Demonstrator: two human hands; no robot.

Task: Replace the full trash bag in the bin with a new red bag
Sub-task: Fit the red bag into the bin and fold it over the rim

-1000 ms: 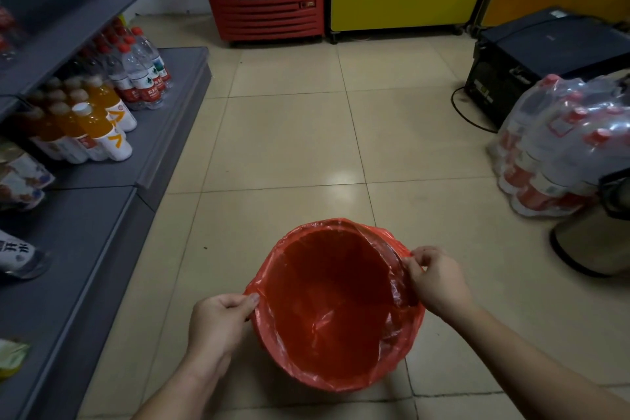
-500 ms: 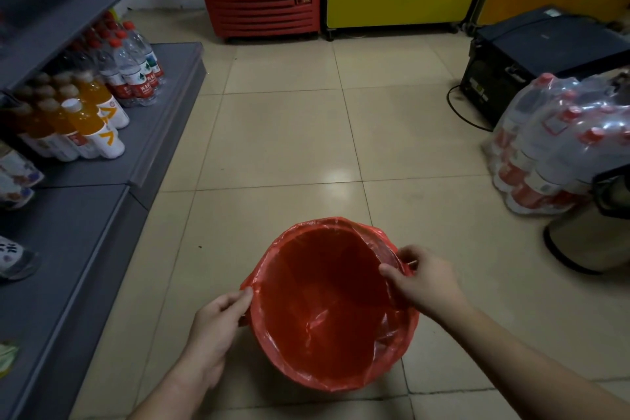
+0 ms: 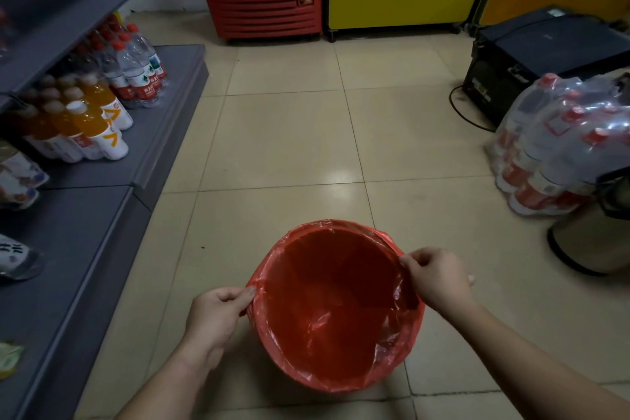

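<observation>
A round bin stands on the tiled floor low in the middle of the view, fully lined with a red bag (image 3: 327,310) whose edge is folded over the rim, so the bin itself is hidden. The inside of the bag is hollow, with crinkled film at the bottom right. My left hand (image 3: 218,314) pinches the bag's edge at the left rim. My right hand (image 3: 436,278) pinches the film at the right rim, fingers curled on it. No other trash bag is in view.
Grey shop shelves (image 3: 102,201) run along the left with orange drink bottles (image 3: 92,126) and water bottles (image 3: 139,72). Wrapped bottle packs (image 3: 559,143) and a metal bin (image 3: 586,242) stand at the right. Red and yellow coolers (image 3: 262,3) line the back wall.
My right hand has shifted its pinch along the right rim and pulled the film tighter. My left hand stays at the left rim. The bag's opening looks smoother and rounder.
</observation>
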